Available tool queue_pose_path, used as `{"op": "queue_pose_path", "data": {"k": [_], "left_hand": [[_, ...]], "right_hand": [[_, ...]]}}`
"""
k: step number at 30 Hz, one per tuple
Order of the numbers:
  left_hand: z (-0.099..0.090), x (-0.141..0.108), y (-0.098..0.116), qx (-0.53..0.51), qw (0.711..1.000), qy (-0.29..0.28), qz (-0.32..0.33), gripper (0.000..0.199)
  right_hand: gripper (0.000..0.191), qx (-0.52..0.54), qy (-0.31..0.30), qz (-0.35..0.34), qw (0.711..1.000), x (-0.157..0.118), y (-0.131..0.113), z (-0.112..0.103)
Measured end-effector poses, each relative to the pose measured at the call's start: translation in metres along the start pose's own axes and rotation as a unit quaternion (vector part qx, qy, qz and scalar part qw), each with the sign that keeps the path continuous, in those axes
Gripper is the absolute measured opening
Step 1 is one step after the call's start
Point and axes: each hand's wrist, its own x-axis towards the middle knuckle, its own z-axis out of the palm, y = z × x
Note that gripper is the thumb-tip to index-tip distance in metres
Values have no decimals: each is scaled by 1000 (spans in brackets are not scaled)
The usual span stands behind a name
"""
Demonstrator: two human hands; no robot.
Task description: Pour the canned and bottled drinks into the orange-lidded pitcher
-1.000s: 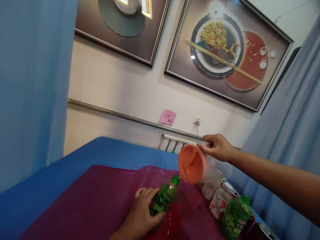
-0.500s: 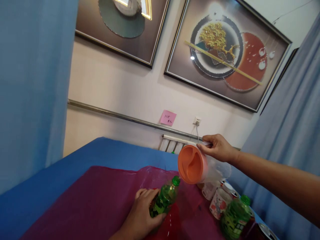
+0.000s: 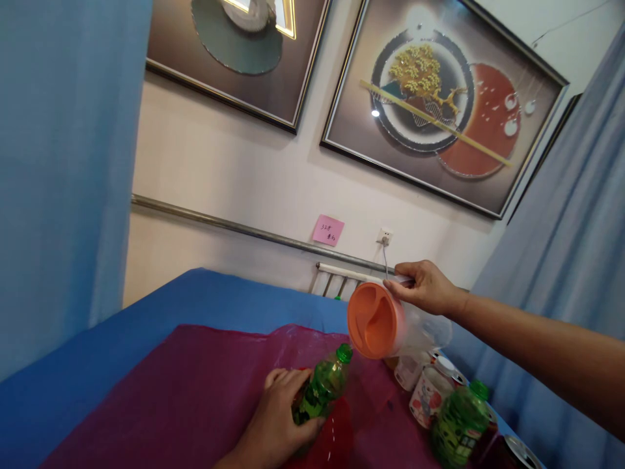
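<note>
My left hand (image 3: 278,417) is wrapped round a green plastic bottle (image 3: 319,389), which leans to the right with its green neck uppermost. My right hand (image 3: 427,286) grips the handle of a clear pitcher (image 3: 417,332) with an orange lid (image 3: 372,320). The pitcher is tipped on its side, lid toward the left, just above and right of the bottle's neck. Whether liquid runs between them is too small to tell. Under the bottle lies something red (image 3: 336,436), partly hidden by my left hand.
A magenta sheet (image 3: 195,391) covers part of the blue table (image 3: 219,296). At the right stand another green bottle (image 3: 459,426), a white jar with red print (image 3: 428,394) and several cans. Blue curtains hang on both sides.
</note>
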Motion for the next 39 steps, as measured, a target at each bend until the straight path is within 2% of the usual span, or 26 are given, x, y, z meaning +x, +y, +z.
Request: {"op": "queue_pose_path", "data": {"k": [24, 39], "left_hand": [[-4, -1, 6, 5, 1000, -6, 11, 39], [-1, 0, 3, -3, 1000, -11, 7, 52]], "right_hand": [[47, 7, 1, 3, 1000, -2, -3, -2], [47, -4, 7, -3, 1000, -4, -2, -3]]}}
